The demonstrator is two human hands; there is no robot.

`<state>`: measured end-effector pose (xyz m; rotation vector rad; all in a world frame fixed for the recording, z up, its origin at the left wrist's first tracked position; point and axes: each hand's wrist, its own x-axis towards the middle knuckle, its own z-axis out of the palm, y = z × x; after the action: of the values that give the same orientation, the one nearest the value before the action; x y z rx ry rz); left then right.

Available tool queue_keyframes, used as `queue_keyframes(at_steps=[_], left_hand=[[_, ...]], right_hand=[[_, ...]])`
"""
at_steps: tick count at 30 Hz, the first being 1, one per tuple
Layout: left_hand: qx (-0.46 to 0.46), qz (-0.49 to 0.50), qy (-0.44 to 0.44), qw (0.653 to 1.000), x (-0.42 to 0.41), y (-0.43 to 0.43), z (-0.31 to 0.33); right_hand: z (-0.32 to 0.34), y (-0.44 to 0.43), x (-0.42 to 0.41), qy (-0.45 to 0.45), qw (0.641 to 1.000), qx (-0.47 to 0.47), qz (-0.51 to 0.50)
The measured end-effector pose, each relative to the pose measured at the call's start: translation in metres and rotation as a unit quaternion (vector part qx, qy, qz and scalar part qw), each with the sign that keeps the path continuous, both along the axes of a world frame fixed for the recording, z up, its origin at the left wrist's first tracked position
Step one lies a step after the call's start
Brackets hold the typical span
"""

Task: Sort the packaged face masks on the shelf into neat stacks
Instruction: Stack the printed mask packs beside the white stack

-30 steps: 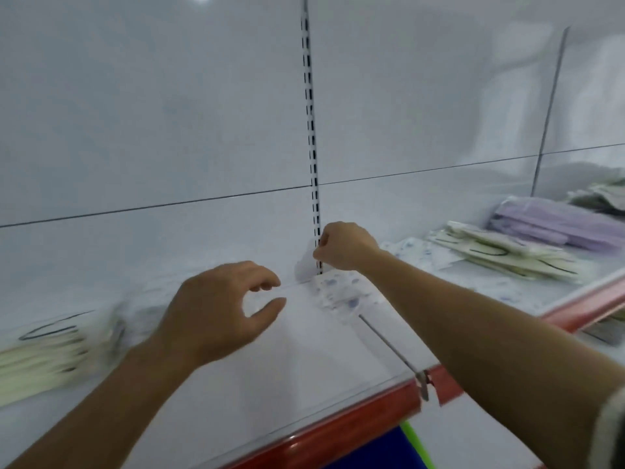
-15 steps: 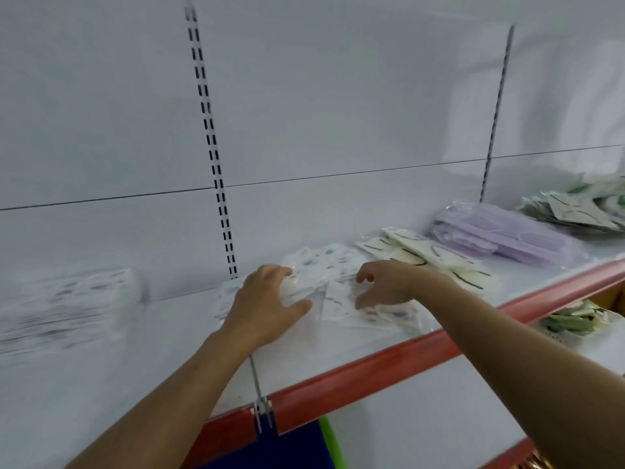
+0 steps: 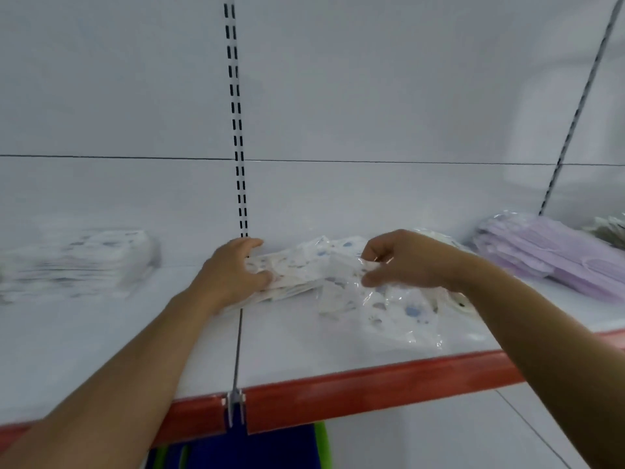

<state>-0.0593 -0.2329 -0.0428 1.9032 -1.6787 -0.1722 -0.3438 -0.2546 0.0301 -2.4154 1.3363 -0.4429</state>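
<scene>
Nearest is the red lip (image 3: 372, 377) of the shelf (image 3: 101, 350), with a wire divider (image 3: 238, 346) running back from it. Just beyond, right of the divider, loose printed packs (image 3: 392, 313) lie splayed and overlapping. The right hand (image 3: 406, 262) pinches the clear wrapper of one between thumb and curled fingers, its near end drooping onto the others. The left hand (image 3: 230, 272) is clamped on the end of a small pile (image 3: 297, 279) of the same print, thumb in front and fingers behind, at the divider's line. The film looks slick and floppy, so a pinch on the wrapper alone may slip or drag a neighbour. Better to take the pack by its body, check that only one comes up, and lay it square on the pile, using the left hand as a stop to butt the edges. Farther left, well apart, a blurred stack (image 3: 77, 262) seems to match, likely the pile's home. A purple stack (image 3: 558, 258) sits far right, by the back wall.
</scene>
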Motion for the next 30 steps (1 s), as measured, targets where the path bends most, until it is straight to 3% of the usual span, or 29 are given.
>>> queue_keyframes(at_steps=[4,8,12,18,24,30], left_hand=[[0.098,-0.008,0.07,0.993,0.005,0.002,-0.005],[0.086,-0.006,0.075,0.993,0.004,-0.002,-0.003],[0.072,-0.015,0.067,0.995,0.0,0.002,0.0],[-0.055,-0.028,0.094,0.994,-0.002,0.009,0.009],[-0.193,-0.072,0.146,0.967,-0.005,0.012,0.017],[-0.229,-0.15,0.172,0.946,-0.01,0.017,0.015]], right_hand=[[0.001,-0.015,0.029,0.031,0.996,-0.047,0.062],[-0.013,-0.035,0.061,0.109,0.988,-0.049,0.102],[-0.02,-0.048,0.078,0.117,0.985,-0.028,0.126],[-0.041,-0.053,0.071,-0.033,0.985,-0.099,0.137],[-0.044,-0.052,0.064,-0.18,0.967,-0.138,0.118],[-0.044,-0.049,0.065,-0.198,0.967,-0.124,0.098]])
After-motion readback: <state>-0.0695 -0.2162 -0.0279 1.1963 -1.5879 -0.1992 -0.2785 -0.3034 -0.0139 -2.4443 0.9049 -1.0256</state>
